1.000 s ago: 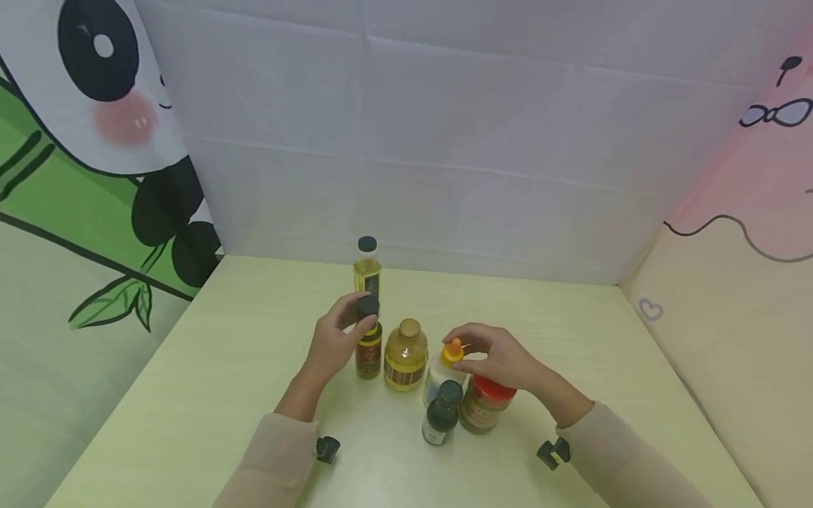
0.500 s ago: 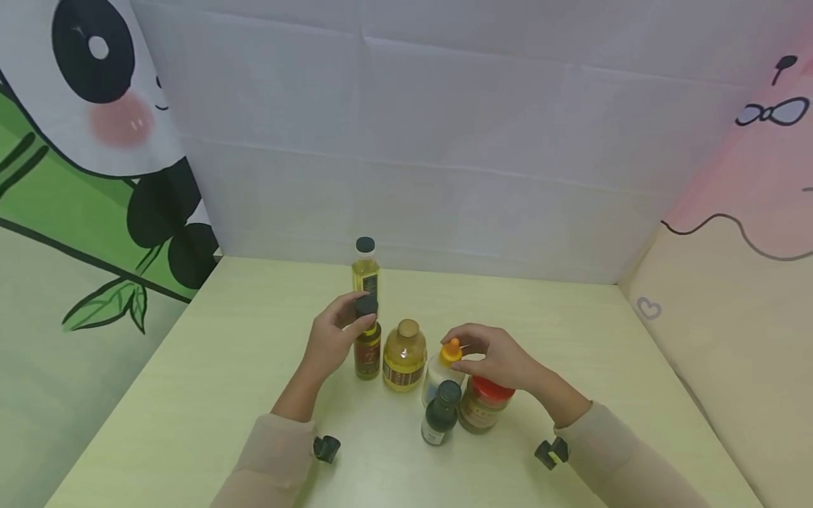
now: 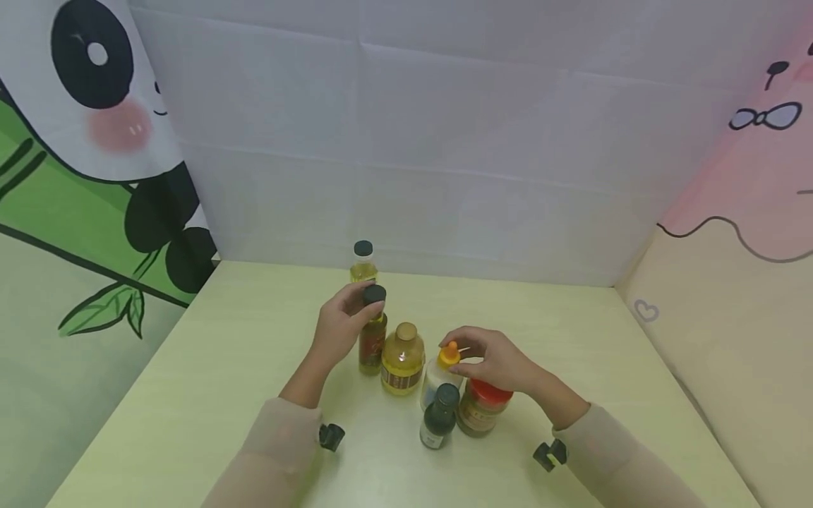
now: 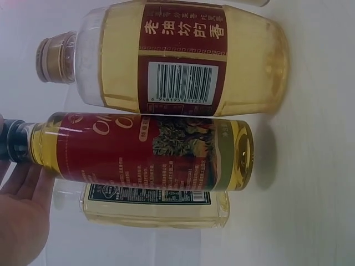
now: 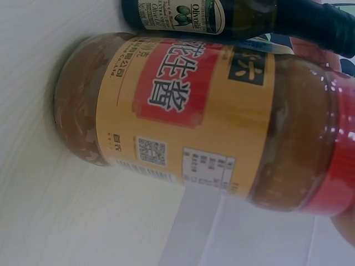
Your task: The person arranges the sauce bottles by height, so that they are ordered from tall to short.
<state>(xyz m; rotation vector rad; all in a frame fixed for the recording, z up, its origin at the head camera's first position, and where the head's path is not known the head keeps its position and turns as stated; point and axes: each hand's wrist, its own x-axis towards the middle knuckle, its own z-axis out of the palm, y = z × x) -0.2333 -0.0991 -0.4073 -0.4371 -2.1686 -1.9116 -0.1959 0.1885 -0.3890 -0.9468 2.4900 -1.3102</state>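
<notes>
In the head view my left hand (image 3: 339, 322) pinches the dark cap of an olive oil bottle (image 4: 138, 147) with a red label. The bottle is upright; whether its base touches the table I cannot tell. Close to its right is a rounded golden oil bottle (image 3: 403, 360). My right hand (image 3: 498, 358) holds the orange-and-yellow top of a white squeeze bottle (image 3: 433, 377) between thumb and fingers. In front of that stands a small dark green olive oil bottle (image 3: 438, 418). A red-lidded peanut butter jar (image 5: 183, 116) sits under my right hand, largely filling the right wrist view.
A clear bottle of yellow oil (image 3: 363, 270) stands behind my left hand, partly hidden by it. The pale table (image 3: 267, 317) meets a white cloth backdrop (image 3: 457, 176) at the back. Printed cartoon panels flank both sides.
My left hand has shifted slightly right and away from me with the olive oil bottle, which now stands nearer the golden bottle. The right hand keeps its hold. The head view tilts slightly.
</notes>
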